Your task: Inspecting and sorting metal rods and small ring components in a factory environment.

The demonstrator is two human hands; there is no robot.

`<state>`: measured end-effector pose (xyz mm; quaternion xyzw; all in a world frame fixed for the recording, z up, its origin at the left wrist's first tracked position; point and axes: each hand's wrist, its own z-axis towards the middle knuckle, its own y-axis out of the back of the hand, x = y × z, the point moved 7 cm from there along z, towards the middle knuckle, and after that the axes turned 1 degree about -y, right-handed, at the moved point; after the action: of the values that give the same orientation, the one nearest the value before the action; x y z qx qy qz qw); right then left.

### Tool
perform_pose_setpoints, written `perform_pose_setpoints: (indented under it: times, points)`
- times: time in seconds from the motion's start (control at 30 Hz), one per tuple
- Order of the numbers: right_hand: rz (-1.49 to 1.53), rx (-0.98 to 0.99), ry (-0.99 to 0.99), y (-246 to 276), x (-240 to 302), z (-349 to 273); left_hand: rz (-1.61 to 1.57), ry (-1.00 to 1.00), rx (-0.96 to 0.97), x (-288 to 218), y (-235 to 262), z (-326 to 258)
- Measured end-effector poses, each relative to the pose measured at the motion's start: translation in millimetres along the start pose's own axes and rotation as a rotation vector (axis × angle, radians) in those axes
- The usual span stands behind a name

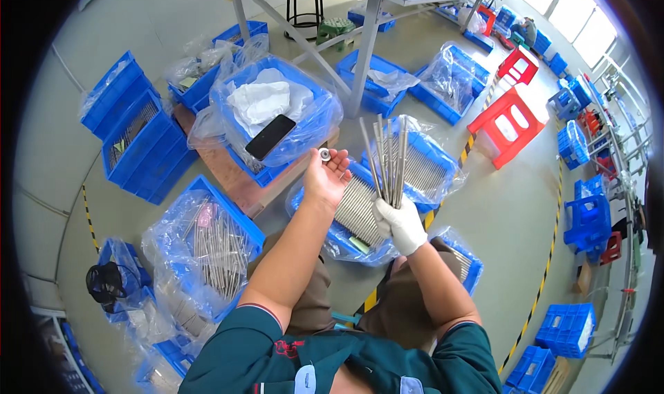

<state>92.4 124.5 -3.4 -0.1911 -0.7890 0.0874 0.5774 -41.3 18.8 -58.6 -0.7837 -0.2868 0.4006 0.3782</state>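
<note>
Bare, palm up with the fingers curled, my left hand [327, 183] holds a small round metal ring [325, 154] between thumb and fingers. My right hand [401, 224], in a white glove, is closed around the lower ends of a bundle of long thin metal rods [391, 162]. The rods stand nearly upright and fan out at the top. Below and between the hands, neat rows of metal rods [356, 211] lie in a plastic-lined blue bin. Behind the bundle, another blue bin holds similar rods [422, 169].
At my left, a blue bin [242, 217] holds loose rods in plastic. A black phone [270, 136] lies on a plastic-covered blue bin further ahead. Stacked blue crates [149, 152] stand far left. Red stools [507, 124] stand ahead right, beneath which runs yellow-black floor tape. A table leg [364, 55] rises ahead.
</note>
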Motion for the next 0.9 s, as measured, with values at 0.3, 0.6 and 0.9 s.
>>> perform_pose_setpoints:
  times: [0.3, 0.6, 0.9]
  points:
    - [-0.349, -0.187, 0.092, 50, 4, 16, 0.171, -0.017, 0.077, -8, -4, 8]
    - [-0.235, -0.076, -0.033, 45, 15, 4, 0.167, -0.015, 0.227, -13, -22, -4]
    - [-0.547, -0.261, 0.168, 58, 18, 6, 0.209, -0.03, 0.339, -16, -33, -11]
